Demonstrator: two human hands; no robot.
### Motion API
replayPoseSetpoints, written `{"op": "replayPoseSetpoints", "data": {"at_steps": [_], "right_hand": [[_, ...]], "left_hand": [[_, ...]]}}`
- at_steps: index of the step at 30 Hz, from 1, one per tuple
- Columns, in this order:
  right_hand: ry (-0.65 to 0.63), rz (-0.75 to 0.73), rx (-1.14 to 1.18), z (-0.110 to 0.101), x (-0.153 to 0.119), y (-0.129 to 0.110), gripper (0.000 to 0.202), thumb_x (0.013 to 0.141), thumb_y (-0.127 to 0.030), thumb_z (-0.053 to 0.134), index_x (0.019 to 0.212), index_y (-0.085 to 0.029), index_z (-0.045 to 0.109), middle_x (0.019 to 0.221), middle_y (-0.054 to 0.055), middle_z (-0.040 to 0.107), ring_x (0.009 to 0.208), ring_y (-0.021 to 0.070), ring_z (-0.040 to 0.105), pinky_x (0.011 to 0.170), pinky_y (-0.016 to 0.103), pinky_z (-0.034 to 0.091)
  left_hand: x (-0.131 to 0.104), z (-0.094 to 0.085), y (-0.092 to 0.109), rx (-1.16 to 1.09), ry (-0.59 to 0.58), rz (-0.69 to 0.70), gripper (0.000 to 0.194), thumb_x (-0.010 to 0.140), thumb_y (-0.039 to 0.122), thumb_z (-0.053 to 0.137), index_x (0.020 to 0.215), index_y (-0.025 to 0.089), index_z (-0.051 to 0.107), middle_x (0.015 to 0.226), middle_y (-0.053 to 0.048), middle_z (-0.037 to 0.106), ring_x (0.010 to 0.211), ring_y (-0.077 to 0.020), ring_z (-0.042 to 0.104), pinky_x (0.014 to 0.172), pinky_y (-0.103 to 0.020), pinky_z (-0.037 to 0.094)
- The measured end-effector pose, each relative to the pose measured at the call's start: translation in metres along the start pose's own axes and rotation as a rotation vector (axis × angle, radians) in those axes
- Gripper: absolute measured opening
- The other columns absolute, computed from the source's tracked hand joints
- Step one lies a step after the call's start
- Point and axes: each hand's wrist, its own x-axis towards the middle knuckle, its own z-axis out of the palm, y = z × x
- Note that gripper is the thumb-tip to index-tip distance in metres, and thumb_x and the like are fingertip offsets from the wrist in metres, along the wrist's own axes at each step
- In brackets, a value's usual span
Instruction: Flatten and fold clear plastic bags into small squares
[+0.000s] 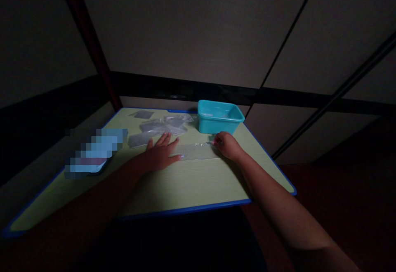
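A clear plastic bag, long and flat, lies across the middle of the small table. My left hand rests on its left end with the fingers spread. At the bag's right end, the fingers of my right hand are pinched together on its edge. Behind my left hand is a loose pile of clear bags with grey flat pieces. One grey strip lies just beyond my left fingertips, and a grey square sits at the back left.
A turquoise plastic basket stands at the table's back right, just behind my right hand. A blurred-out screen device lies at the left edge. The pale table has a blue rim, with a panelled wall behind it.
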Motion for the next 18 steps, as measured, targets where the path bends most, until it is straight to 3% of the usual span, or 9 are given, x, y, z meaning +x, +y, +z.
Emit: {"op": "replayPoseSetpoints", "data": {"at_steps": [12,18], "right_hand": [[0.094,-0.032,0.103,-0.0052,-0.0010,-0.0043,0.010,0.082,-0.021,0.061,0.076,-0.017,0.067,0.081,0.006,0.064,0.077,0.0160,0.055,0.069,0.025,0.039],[0.005,0.086,0.000,-0.0067,-0.0022,-0.0058,0.008,0.077,-0.023,0.065,0.074,-0.016,0.066,0.082,0.006,0.065,0.076,0.0165,0.055,0.066,0.025,0.037]], "left_hand": [[0.0035,0.0053,-0.0029,-0.002,0.005,-0.005,0.074,0.089,0.061,0.029,0.150,0.023,0.010,0.155,-0.014,-0.001,0.142,-0.0304,-0.005,0.106,-0.066,0.006],[0.0007,0.0026,-0.0018,-0.015,-0.013,-0.001,0.076,0.088,0.061,0.029,0.150,0.021,0.010,0.155,-0.014,-0.002,0.142,-0.0323,-0.005,0.105,-0.067,0.007]]}}
